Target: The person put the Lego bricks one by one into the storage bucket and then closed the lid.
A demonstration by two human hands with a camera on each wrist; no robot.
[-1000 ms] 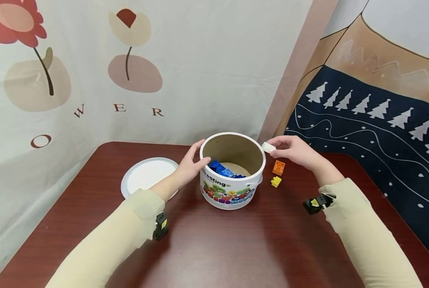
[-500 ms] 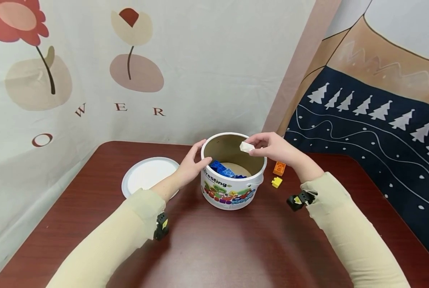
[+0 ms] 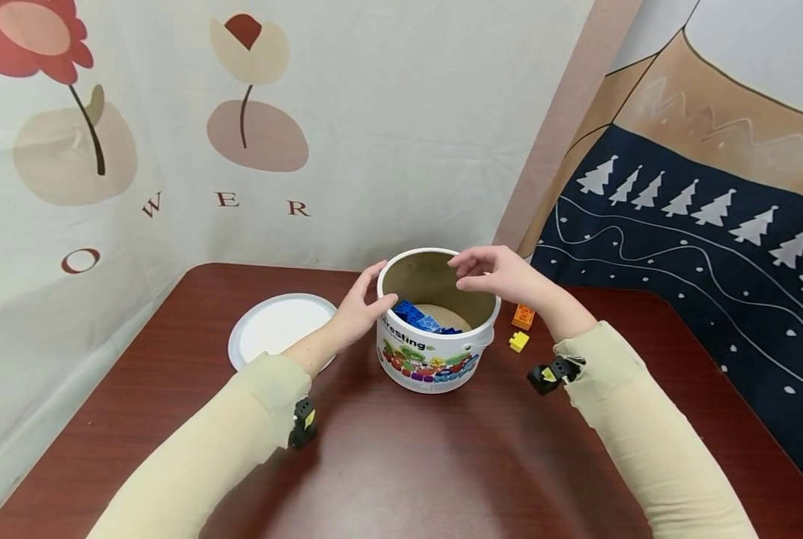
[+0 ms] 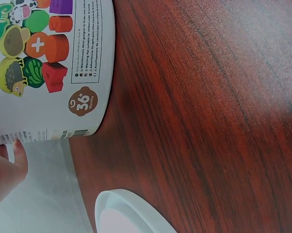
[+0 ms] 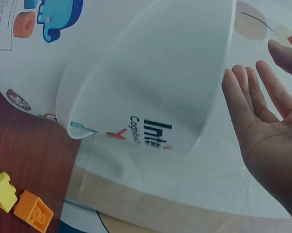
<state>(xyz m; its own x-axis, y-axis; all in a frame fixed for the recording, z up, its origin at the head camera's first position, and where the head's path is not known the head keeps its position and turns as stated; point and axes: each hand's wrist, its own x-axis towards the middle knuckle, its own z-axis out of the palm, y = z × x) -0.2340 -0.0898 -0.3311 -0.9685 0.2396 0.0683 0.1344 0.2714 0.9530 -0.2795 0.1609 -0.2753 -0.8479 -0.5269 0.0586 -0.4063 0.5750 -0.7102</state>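
Observation:
A white bucket (image 3: 433,358) with a colourful printed label stands upright, its top uncovered. Blue building bricks (image 3: 417,317) lie inside at its near left. My left hand (image 3: 352,313) rests against the bucket's left side, fingers and thumb spread fairly straight at the rim. Over the bucket's right rim hovers my right hand (image 3: 498,273), fingers loosely bent and apart, holding nothing; the right wrist view also shows nothing between its fingers. An orange brick (image 3: 523,317) and a small yellow brick (image 3: 518,341) lie right of the bucket. No white brick shows now.
A round white lid (image 3: 276,329) lies on the dark red-brown table (image 3: 401,464), left of the bucket and partly behind the left forearm. Printed cloth hangings (image 3: 401,135) rise behind the table and at its right.
My right hand has moved left from beside the bucket to over its opening and let go of the white brick, which is out of sight. The left hand has stayed at the rim.

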